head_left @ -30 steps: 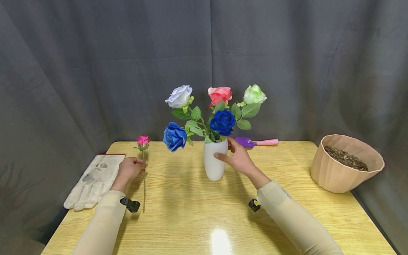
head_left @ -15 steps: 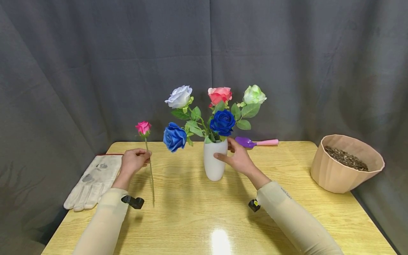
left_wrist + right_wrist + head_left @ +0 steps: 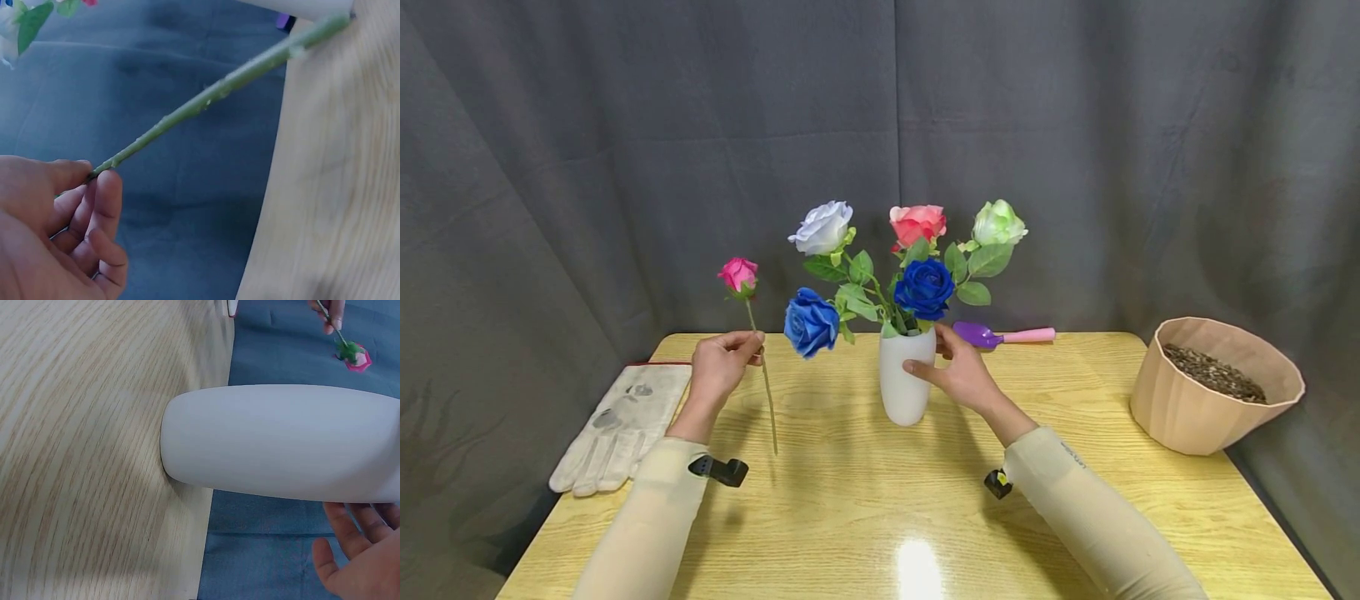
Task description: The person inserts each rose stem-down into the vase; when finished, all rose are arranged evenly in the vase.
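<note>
Between thumb and fingertips, my left hand (image 3: 718,367) pinches the stem of a pink rose (image 3: 739,273), its bloom up and its stem end leaning right, raised off the table. In the left wrist view the green stem (image 3: 212,95) runs from my fingers to the upper right. My right hand (image 3: 961,371) holds a white vase (image 3: 904,387) at its right side near the rim, thumb in front and fingers partly hidden behind. From the vase rise two blue roses (image 3: 923,288), a white rose (image 3: 822,227), a coral rose (image 3: 917,223) and a pale green rose (image 3: 998,222).
Pale work gloves (image 3: 617,425) lie at the wooden table's (image 3: 850,517) left edge. Behind the vase is a purple trowel (image 3: 977,335) with a pink handle. A beige pot (image 3: 1180,417) of dark, coarse material stands at the right. Grey curtain (image 3: 1075,125) hangs behind.
My left hand has lifted the pink rose and moved it a little right, its stem tilting more toward the vase. The right hand and the vase have stayed in place.
</note>
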The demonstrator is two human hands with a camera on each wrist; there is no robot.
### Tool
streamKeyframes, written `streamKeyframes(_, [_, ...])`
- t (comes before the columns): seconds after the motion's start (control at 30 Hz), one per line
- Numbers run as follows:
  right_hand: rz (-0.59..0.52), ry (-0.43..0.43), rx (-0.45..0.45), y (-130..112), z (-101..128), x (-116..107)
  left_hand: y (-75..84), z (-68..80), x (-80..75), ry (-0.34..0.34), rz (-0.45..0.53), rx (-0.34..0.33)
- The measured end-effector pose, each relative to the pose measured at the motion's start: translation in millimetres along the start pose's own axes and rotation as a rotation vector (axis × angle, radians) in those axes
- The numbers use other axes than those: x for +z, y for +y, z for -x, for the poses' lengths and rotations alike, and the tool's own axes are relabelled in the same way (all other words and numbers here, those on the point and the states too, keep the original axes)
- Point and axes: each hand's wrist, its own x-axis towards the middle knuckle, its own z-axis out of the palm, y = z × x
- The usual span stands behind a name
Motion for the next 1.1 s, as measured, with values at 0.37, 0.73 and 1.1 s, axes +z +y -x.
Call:
streamKeyframes(0.37, [0.009,0.001,-0.003,0.8,0.0,0.1,17.6,3.4,1.1,-0.027,0.170,-0.041])
streamKeyframes(0.73, [0.007,-0.002,-0.006,1.7,0.1,0.0,45.1,7.7,7.0,0.020,0.523,-0.012])
streamKeyframes(1.1, [0.007,0.000,-0.012,0.9,1.0,0.1,62.0,7.9,12.9,0.083,0.731,0.026])
